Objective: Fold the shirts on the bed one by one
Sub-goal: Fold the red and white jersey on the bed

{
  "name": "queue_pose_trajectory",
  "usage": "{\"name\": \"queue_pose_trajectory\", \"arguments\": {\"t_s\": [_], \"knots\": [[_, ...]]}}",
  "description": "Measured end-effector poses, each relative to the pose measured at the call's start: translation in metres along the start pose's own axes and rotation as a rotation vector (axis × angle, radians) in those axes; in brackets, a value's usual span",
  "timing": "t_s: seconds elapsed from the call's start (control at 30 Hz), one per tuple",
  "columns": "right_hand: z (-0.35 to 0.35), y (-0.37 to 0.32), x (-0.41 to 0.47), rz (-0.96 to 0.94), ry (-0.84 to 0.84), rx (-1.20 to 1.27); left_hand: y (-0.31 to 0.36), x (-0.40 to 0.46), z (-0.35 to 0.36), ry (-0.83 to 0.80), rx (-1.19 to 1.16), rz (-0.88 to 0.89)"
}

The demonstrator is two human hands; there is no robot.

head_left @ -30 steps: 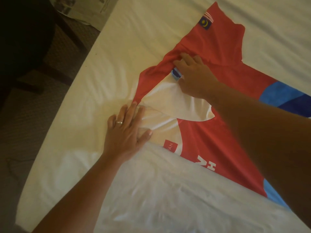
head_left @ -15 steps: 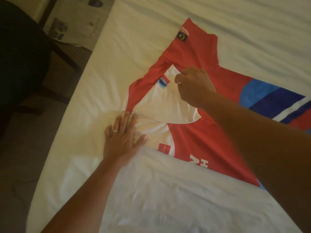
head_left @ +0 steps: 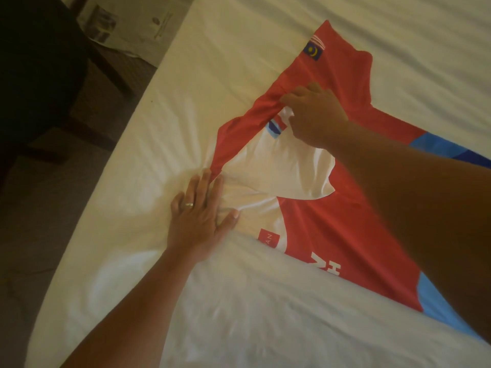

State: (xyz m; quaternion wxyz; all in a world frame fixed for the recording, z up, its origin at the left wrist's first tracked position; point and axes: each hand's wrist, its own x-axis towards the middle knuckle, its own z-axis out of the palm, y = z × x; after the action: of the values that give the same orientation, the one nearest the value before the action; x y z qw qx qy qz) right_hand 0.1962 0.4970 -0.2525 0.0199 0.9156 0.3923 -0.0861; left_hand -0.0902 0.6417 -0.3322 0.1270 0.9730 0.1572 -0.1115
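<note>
At about 7 o'clock, nearest the camera, the white-sheeted bed [head_left: 255, 328] rises in a rumpled fold that covers the lower edge of the shirt [head_left: 340, 235]. The left hand [head_left: 198, 216] lies flat at 8 o'clock from the shirt's middle, its fingers [head_left: 204, 181] straight and slightly spread, pressing the white collar area onto the sheet; a ring [head_left: 189, 204] sits on one finger. The shirt is red with a white chest panel, white lettering, a small red label and blue stripes toward 3 o'clock, spread across the bed's centre and right. Farther off, at 12 o'clock, the right hand [head_left: 316, 115] has its fingers curled, pinching the red fabric at the shoulder seam just above a turned-over white flap. A flag patch [head_left: 314, 47] marks the far sleeve. Compared with half a second ago, the right hand has shifted from the white flap's tip up to the red seam, while the left hand has stayed pressed in place. Papers [head_left: 125, 27] lie beyond the bed at 11 o'clock.
</note>
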Motion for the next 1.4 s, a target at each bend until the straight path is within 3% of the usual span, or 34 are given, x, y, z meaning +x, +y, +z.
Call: {"name": "queue_pose_trajectory", "arguments": {"t_s": [0.27, 0.5, 0.63, 0.77, 0.93, 1.03, 1.13, 1.4], "knots": [[0.002, 0.005, -0.023, 0.013, 0.216, 0.100, 0.001, 0.000, -0.006, -0.026, -0.021, -0.002], [0.017, -0.006, -0.146, 0.139, 0.445, 0.243, 0.008, -0.005, -0.036, 0.091, -0.119, 0.008], [0.036, -0.022, -0.227, 0.161, 0.406, 0.299, 0.015, -0.009, -0.050, 0.167, -0.025, 0.023], [0.057, -0.035, -0.276, 0.175, 0.269, 0.304, 0.009, -0.012, -0.053, 0.223, 0.013, 0.187], [0.075, -0.046, -0.293, 0.207, 0.159, 0.293, -0.007, -0.010, -0.046, 0.271, 0.099, 0.381], [0.076, -0.048, -0.291, 0.225, 0.180, 0.296, -0.013, -0.007, -0.045, 0.351, 0.116, 0.542], [0.073, -0.047, -0.289, 0.212, 0.197, 0.304, -0.021, -0.001, -0.048, 0.331, 0.160, 0.677], [0.075, -0.042, -0.297, 0.135, 0.023, 0.350, -0.031, -0.001, -0.058, 0.230, 0.176, 0.579]]}}
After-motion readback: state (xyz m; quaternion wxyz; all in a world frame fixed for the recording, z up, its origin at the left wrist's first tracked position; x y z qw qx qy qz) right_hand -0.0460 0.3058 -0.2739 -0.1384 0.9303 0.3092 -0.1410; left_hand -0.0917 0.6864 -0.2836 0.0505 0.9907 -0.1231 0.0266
